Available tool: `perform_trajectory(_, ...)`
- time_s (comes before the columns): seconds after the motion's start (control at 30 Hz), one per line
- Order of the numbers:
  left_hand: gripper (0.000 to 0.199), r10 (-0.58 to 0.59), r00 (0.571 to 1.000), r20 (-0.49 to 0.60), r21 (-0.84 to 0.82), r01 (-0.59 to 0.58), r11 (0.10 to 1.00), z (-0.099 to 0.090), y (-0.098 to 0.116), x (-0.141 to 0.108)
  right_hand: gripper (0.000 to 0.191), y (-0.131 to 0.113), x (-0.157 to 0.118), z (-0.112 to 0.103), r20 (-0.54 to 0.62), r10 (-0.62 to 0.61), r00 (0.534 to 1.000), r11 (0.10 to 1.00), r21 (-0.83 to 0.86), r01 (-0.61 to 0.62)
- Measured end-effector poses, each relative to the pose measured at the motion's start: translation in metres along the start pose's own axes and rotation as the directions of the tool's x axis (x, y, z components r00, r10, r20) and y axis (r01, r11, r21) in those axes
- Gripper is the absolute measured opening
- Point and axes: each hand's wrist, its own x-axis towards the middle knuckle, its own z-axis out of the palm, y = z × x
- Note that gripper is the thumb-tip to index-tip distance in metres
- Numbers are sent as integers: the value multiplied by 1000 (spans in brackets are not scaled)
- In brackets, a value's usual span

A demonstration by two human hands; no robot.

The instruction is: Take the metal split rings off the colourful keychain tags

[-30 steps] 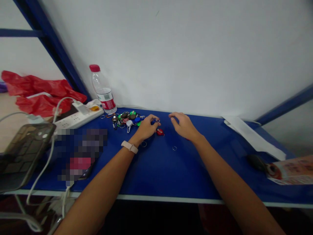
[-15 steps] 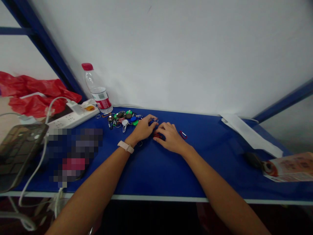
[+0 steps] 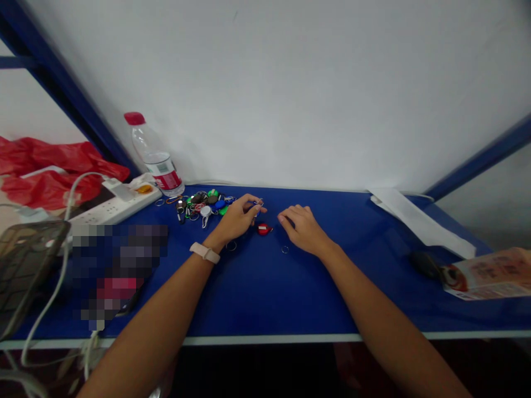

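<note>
From the head view, the left hand (image 3: 234,219) pinches a small key ring (image 3: 259,203), its fingertips hiding most of it. The right hand's (image 3: 302,230) fingers curl loosely, empty, just beside a red key tag (image 3: 263,229). A heap of key tags (image 3: 202,208) lies left of the left fingers.

The small item (image 3: 258,204) in the left hand (image 3: 236,218) is too tiny to identify.

- Left hand (image 3: 235,218) pinches what looks like a small metal ring (image 3: 259,203)
- Right hand (image 3: 302,229) rests open on the blue desk (image 3: 265,293), near a red key tag (image 3: 263,229)
- Heap of key tags (image 3: 203,206) lies left of both hands
</note>
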Motion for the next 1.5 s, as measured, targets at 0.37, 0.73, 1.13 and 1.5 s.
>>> perform_trajectory(0.37, 24, 33, 998, 45, 50, -35, 998, -3, 8, -1, 24, 5, -1, -2, -32, -1, 999, 1000, -8, 1)
perform_trajectory(0.73, 24, 59, 969, 241, -113, -32, 993, 3, 8, -4, 25, -12, -1, -2, -123, -119, 985, 983, 124, 135)
perform_trajectory(1.13, 44, 13, 958, 287, -90, 13, 996, 5, 3, -4, 43, -9, -2, 3, 28, 19, 999, 998, -64, -17)
perform_trajectory(1.5, 22, 22, 975, 220, 39, -32, 999, 1, 13, -5, 46, 11, -1, 0, -157, 158, 975, 980, -94, -174)
